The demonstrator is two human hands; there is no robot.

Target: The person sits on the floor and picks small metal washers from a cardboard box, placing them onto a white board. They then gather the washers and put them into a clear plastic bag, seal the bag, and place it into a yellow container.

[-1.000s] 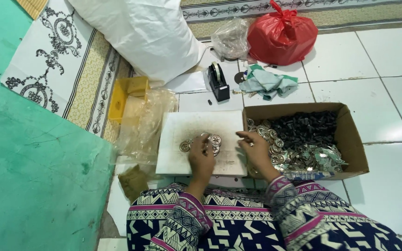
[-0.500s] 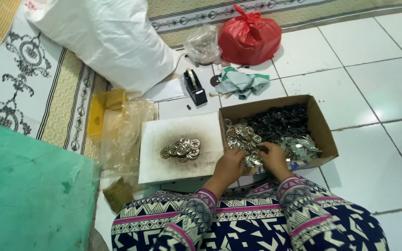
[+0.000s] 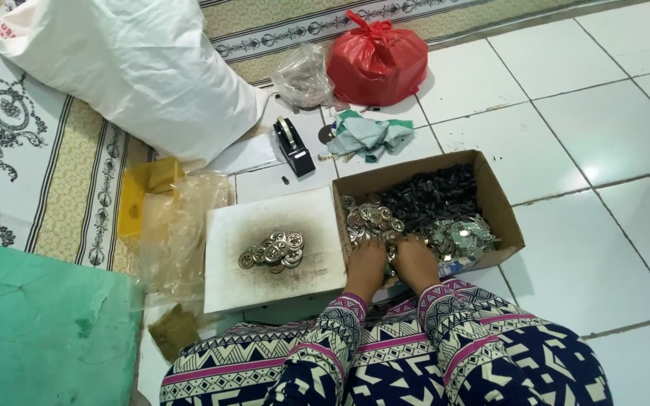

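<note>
Shiny metal discs [image 3: 370, 219] under my hands; brown matt cardboard box [image 3: 502, 207]; glossy white floor tiles [image 3: 611, 128]; crinkled red plastic bag [image 3: 376, 60].

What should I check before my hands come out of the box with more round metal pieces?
1. Both hands in the box: left hand and right hand at its near edge: ok.
2. Pieces gripped: fingers buried, cannot tell.
3. Bare space on the white board beside the pile: ok.
4. Pile well inside the board's edges: ok.
5. Tape dispenser and green cloth away from the board: ok.
</note>
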